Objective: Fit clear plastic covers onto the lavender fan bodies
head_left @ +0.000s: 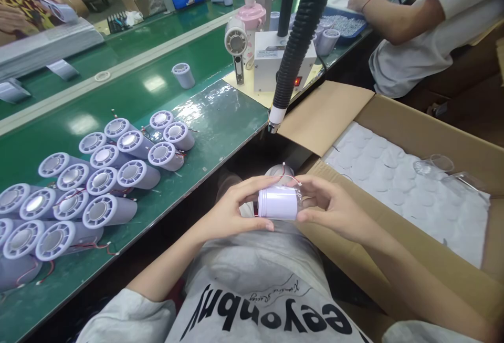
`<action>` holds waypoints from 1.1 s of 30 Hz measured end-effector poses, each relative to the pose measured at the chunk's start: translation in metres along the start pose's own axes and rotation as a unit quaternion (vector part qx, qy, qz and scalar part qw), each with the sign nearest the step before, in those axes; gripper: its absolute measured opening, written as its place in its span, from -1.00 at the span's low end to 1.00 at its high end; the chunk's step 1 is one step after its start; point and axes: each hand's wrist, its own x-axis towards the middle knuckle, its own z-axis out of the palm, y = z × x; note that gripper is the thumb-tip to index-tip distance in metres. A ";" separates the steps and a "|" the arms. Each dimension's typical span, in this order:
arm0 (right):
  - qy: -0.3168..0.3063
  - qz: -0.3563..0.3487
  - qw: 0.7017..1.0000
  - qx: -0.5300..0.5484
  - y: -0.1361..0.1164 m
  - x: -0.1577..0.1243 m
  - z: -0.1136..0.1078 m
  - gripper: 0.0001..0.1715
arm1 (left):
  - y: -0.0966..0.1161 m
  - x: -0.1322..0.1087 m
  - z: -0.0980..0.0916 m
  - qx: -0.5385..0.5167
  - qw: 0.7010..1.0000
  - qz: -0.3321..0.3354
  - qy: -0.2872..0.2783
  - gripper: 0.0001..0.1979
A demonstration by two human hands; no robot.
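Note:
Between my two hands, above my lap, lies a white cylindrical housing point(279, 204) on its side, with a thin red and white wire and small connector along its top. My left hand point(240, 209) grips its left end, thumb below and fingers above. My right hand point(323, 201) holds the right end, where the part looks clear or shiny. Several similar pale cylinders point(104, 210) stand in rows on the green bench to my left, round vented ends up, some with red wires hanging out.
An open cardboard box point(397, 285) stands at my right, with white padded sheeting point(389, 175) inside. A black flexible hose point(303, 38) hangs before me, beside a white machine point(271, 59) and a handheld fan point(236, 43). Co-workers sit at the far left and the right point(425, 22).

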 end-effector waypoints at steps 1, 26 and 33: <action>-0.005 0.006 1.000 0.018 0.000 0.000 0.000 -0.52 | 0.000 -0.001 0.000 0.004 1.000 0.003 0.000 -0.19; -0.042 0.174 0.963 0.202 0.007 0.008 0.018 -0.34 | -0.002 -0.005 -0.003 0.040 0.998 0.043 -0.013 -0.19; -0.091 0.244 0.927 0.271 0.007 0.011 0.021 -0.27 | -0.007 -0.005 -0.001 0.020 0.999 0.046 -0.010 -0.23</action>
